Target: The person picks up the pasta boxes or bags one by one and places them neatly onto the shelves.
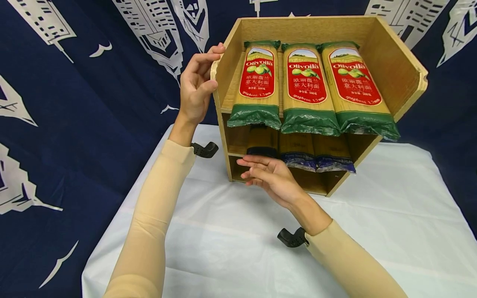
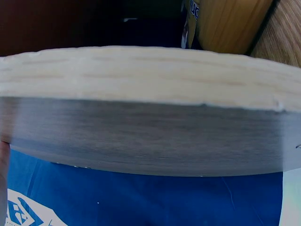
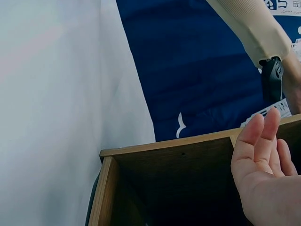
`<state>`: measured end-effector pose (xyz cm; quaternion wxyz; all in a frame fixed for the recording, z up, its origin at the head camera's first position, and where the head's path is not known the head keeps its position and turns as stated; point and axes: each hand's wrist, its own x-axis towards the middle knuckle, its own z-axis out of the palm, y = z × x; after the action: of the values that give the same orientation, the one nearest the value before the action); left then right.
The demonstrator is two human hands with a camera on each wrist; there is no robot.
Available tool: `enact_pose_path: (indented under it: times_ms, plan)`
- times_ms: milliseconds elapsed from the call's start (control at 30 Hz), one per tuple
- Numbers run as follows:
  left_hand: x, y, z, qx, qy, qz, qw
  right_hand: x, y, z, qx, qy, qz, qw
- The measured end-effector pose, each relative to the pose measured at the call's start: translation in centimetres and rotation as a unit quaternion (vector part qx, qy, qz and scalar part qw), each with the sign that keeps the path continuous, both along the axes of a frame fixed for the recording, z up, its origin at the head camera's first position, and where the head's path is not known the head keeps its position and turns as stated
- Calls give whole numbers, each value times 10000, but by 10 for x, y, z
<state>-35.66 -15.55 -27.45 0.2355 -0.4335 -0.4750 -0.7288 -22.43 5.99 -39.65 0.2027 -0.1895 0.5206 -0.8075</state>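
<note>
A wooden shelf [image 1: 308, 25] stands on a white-covered table. Across its top level lie three spaghetti packs with green ends and red labels: left [image 1: 258, 74], middle [image 1: 306, 78] and right [image 1: 355, 76]. My left hand [image 1: 195, 89] rests against the upper left side panel [image 2: 150, 136], fingertips at its edge and thumb near its front. In the left wrist view only a sliver of a finger shows. My right hand [image 1: 273, 178], fingers loosely extended and holding nothing, hovers before the lower levels. The right wrist view shows that hand beside the shelf's bottom compartment [image 3: 174, 183].
On the middle level are two packs with purple-blue ends, one left [image 1: 298, 155] and one right [image 1: 334, 157], beside a dark-ended item [image 1: 262, 140] whose kind is unclear. The white tablecloth [image 1: 223, 240] spreads around the shelf. Behind hangs a navy patterned cloth [image 1: 123, 82].
</note>
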Motion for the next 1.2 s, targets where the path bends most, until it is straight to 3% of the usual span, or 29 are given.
enact_pose_path:
  times_ms: [667,967,1200]
  plan:
    - [0,1,1,-34,54,-45,10000,-18,0,1,-72,-172,126,9997]
    - [4,0,-2,-14,30,-44,10000,-11,1,-4,-82,-54,186,9998]
    - [3,3,0,78,36,-78,9999,2,6,3,-89,159,194,9996]
